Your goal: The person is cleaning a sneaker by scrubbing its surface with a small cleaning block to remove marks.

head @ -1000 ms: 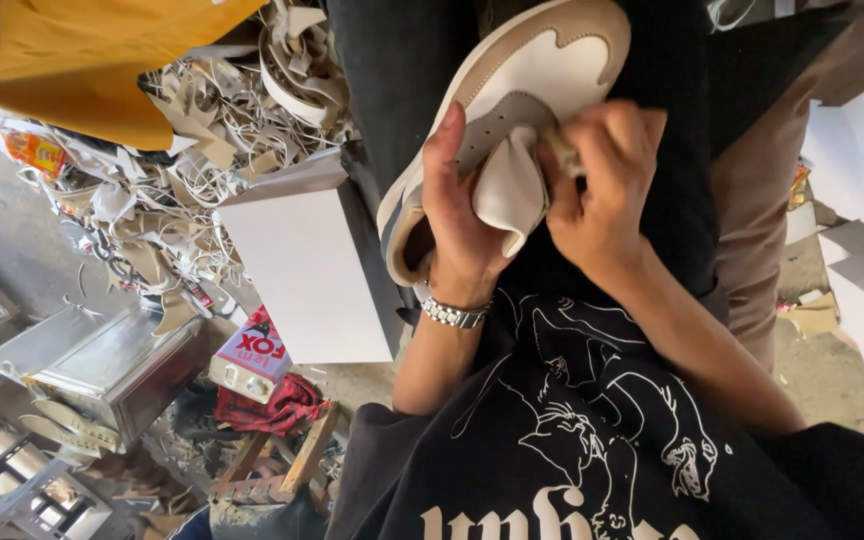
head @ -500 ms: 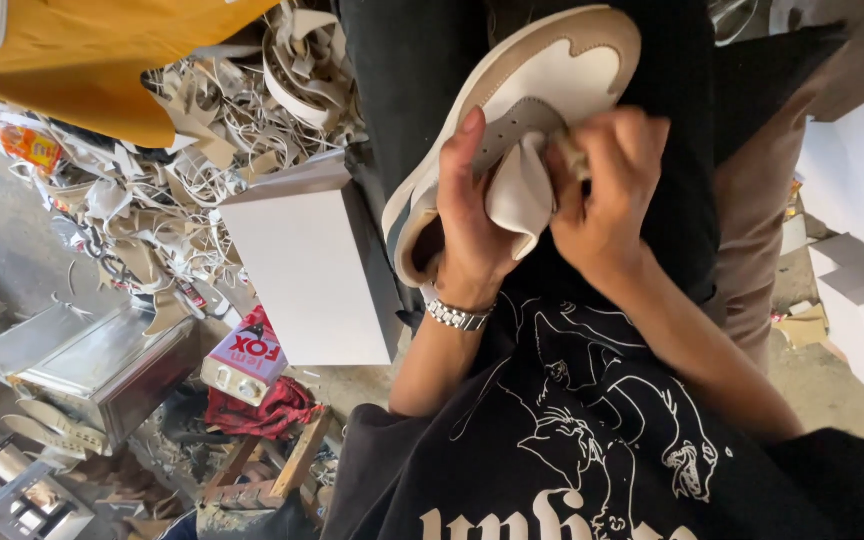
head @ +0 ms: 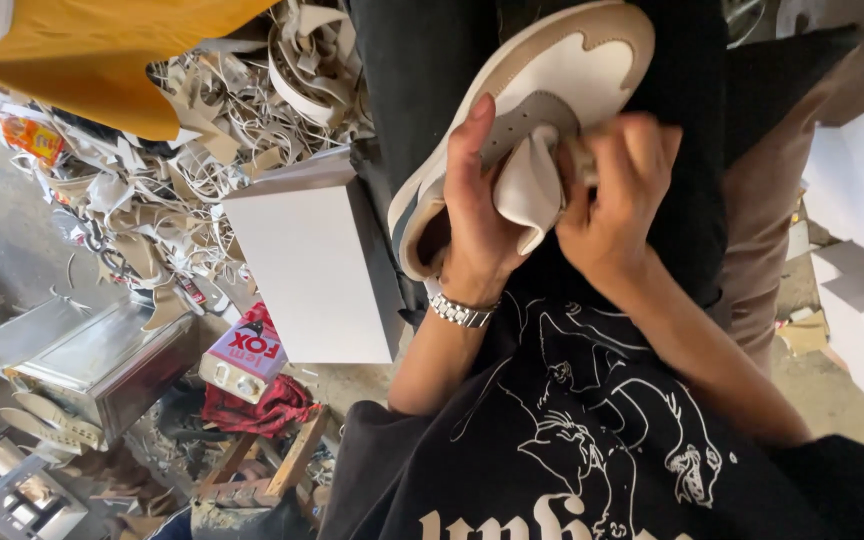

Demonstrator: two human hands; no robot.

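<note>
Your left hand (head: 477, 215) grips one white-and-tan shoe (head: 552, 90) on your lap; your right hand (head: 617, 200) pinches its tongue (head: 529, 190), one white box (head: 307, 265) beside

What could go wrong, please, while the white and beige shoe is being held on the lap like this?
The shoe rests only on the lap, steadied by the left hand, so it might slip toward the scrap pile. The right hand bunches the white tongue, which could crease.
</note>
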